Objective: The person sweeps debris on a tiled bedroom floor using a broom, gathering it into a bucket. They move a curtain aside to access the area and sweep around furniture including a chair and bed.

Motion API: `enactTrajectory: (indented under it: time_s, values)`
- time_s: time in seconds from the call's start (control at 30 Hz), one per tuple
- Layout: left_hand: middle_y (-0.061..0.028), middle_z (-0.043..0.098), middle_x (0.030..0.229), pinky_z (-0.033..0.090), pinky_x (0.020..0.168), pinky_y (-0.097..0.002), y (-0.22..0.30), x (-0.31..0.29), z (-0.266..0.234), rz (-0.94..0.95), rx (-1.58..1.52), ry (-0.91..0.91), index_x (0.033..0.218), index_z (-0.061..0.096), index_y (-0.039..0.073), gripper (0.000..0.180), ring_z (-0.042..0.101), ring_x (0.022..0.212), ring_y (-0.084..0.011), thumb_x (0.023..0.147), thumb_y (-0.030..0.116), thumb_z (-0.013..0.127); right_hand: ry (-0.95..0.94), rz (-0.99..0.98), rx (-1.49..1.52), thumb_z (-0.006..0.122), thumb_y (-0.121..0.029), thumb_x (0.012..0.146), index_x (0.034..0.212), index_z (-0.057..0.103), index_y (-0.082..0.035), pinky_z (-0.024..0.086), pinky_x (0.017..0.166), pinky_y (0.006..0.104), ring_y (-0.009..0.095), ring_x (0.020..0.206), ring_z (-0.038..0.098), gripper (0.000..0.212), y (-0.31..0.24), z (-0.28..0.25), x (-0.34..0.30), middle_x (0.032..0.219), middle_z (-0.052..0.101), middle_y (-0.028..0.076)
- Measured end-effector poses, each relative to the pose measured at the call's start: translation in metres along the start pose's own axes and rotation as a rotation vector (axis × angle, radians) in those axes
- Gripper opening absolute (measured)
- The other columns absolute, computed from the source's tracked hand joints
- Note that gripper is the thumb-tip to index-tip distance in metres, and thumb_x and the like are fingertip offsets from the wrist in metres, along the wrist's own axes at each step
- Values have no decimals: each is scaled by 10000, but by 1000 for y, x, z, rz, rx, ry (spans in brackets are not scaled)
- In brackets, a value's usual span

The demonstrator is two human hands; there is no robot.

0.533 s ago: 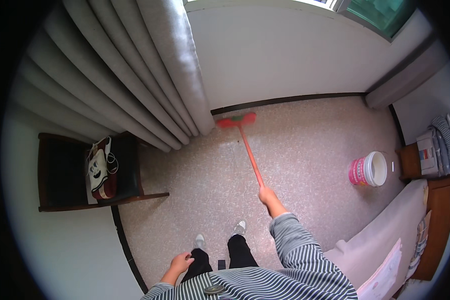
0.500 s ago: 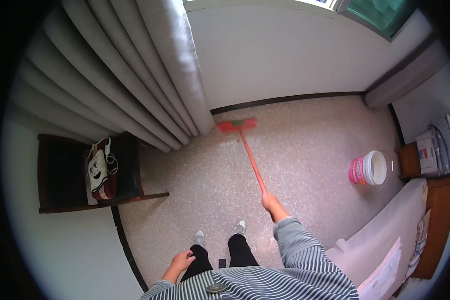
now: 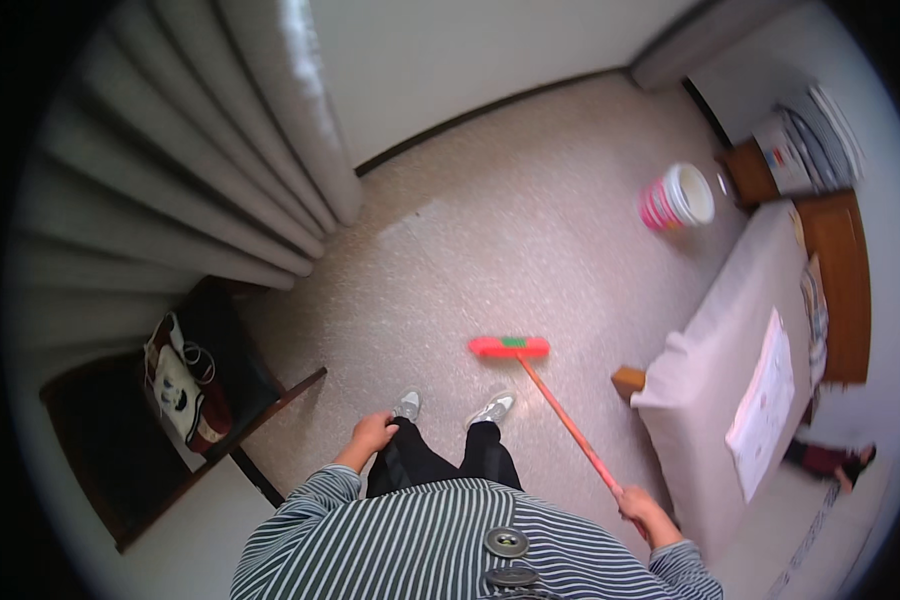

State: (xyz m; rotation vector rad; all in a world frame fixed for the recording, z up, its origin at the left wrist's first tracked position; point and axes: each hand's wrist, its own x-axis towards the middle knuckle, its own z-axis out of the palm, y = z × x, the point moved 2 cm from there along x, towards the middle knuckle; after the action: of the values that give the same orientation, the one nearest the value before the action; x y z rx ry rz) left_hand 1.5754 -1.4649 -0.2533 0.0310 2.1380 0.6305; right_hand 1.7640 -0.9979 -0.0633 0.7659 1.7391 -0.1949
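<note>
My right hand (image 3: 644,508) is closed around the orange-red handle of a broom (image 3: 570,425) at the lower right. The handle slants up and left to the broom's wide red head (image 3: 510,347), which has a green patch in its middle and sits on the floor just beyond my right shoe (image 3: 493,409). My left hand (image 3: 373,433) hangs beside my left black trouser leg, its fingers curled in with nothing visible in them. My left shoe (image 3: 407,405) is close by that hand.
At the left stands a dark chair (image 3: 90,440) bearing a bag (image 3: 182,395) and a white cable, below a long grey curtain (image 3: 210,150). A pink and white bucket (image 3: 678,198) stands on the speckled floor (image 3: 390,290). A sheet-covered bed (image 3: 705,330) lines the right side.
The broom's head has come from beside the curtain back toward my feet. My right hand has drawn back and to the right with the handle. The view has shifted and turned.
</note>
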Motion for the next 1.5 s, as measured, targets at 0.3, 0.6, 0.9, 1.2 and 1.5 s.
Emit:
enactTrajectory:
  time_s: [0.3, 0.6, 0.9, 1.2, 1.5]
  values:
    - [-134, 582, 810, 439, 666, -384, -79, -34, 26, 43, 193, -96, 862, 567, 62, 272, 552, 778, -295, 679, 263, 584, 196, -126, 344, 324, -318, 786, 977, 530, -25, 389, 782, 409, 352, 925, 497, 406, -151, 2, 105, 970, 518, 233]
    - [-147, 577, 768, 439, 655, -399, -72, -75, 54, 137, 457, -7, 800, 566, 70, 210, 547, 752, -314, 679, 242, 574, 105, 90, 584, 236, -533, 786, 962, 531, 37, 374, 776, 398, 382, 916, 490, 665, 44, 280, 77, 959, 506, 272]
    - [-136, 581, 738, 440, 621, -373, -13, -151, 274, 508, 459, -259, 787, 555, 55, 224, 558, 723, -299, 671, 244, 588, 22, 590, 532, 306, -434, 795, 954, 563, -59, 400, 783, 404, 329, 886, 530, 482, 324, 597, -82, 950, 551, 186]
    - [-172, 570, 777, 419, 634, -416, 26, -194, 362, 659, 773, -312, 779, 561, 42, 259, 529, 745, -349, 698, 286, 549, 463, 133, 554, 400, -272, 783, 821, 581, -74, 452, 606, 402, 289, 714, 573, 271, 321, 601, -11, 773, 590, 120]
    - [-143, 587, 711, 434, 635, -379, 106, -209, 433, 481, 619, -218, 762, 585, 38, 243, 559, 707, -300, 683, 266, 555, 316, 115, 792, 370, -369, 805, 891, 594, -66, 422, 732, 381, 258, 863, 553, 387, 327, 537, 91, 890, 590, 110]
